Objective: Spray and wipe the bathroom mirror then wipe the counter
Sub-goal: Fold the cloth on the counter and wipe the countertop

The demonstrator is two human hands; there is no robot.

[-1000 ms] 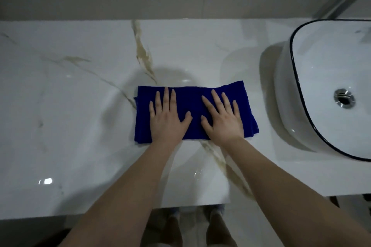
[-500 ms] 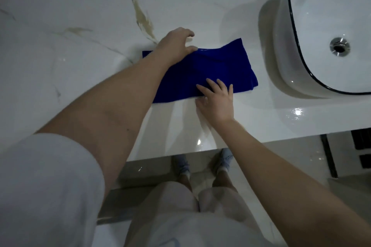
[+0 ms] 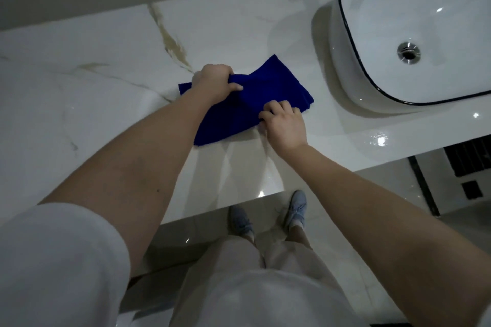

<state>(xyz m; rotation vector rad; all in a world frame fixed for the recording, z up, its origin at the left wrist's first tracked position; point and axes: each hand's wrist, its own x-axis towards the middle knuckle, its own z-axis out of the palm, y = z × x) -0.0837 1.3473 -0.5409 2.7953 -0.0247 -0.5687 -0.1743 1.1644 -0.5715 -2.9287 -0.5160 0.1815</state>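
Slantwise, cloth points toward sink; left hand, right hand pinch.

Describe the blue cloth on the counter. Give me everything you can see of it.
The blue cloth is a deep, plain blue, soft-looking like microfibre, apparently folded into a rough rectangle. It lies rumpled and askew on the white veined counter, left of the basin and apart from it. The left hand grips its far edge, curled round the fabric; the right hand pinches its near edge. Creases run between the two hands.
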